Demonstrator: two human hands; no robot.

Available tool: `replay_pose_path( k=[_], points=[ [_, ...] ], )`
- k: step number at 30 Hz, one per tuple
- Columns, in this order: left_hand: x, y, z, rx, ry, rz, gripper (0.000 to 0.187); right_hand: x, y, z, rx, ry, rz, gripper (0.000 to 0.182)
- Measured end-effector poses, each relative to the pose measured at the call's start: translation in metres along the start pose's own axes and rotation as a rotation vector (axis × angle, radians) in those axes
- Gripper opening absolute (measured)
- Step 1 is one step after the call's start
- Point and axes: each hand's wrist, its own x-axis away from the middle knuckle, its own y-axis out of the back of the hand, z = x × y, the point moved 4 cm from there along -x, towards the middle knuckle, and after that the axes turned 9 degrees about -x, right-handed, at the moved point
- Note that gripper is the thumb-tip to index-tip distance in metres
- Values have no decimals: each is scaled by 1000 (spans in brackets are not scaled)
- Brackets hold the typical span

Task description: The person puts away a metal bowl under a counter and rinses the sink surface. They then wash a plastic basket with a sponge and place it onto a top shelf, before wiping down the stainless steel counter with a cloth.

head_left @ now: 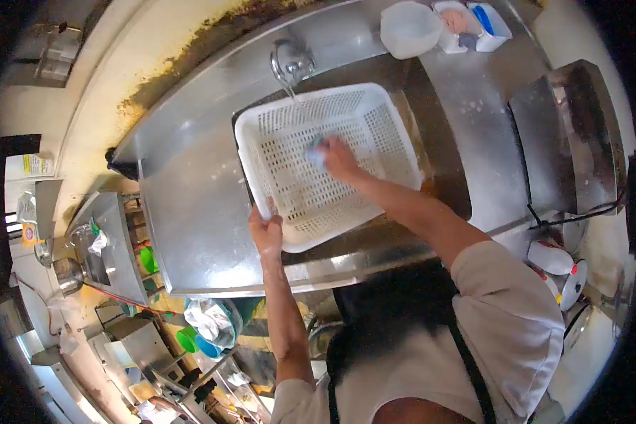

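A white perforated plastic basket [304, 237] sits tilted over the sink basin [442, 134], below the faucet [290, 63], from which water seems to run. My left hand [265, 230] is closed around the basket's near left rim, thumb on the inner side. Inside the basket, my right hand [339, 159] presses a small bluish sponge [316, 150] against the slotted bottom. Motion blurs the sponge and the fingers, so the sponge's exact kind is hard to make out.
A steel drainboard [191, 205] lies left of the basin. At the back right stand a white tub [410, 30] and small containers [466, 27]. A steel box-like unit [569, 138] is at the right; bottles [551, 258] stand below it. A bin with white cloths [212, 321] is lower left.
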Motion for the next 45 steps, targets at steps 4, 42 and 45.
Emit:
replay_pose_path(
  k=[4,42,45],
  points=[
    [-3,-19,-14,4,24,101,37,-14,-19,56,143,276,-174,24],
    [-30,28,6,-162,-157,-50,37,135,-1,115,-132,255,148,56],
    [-47,69,-7,-187,-36,84,37,148,51,45,234,-198,610,70]
  ],
)
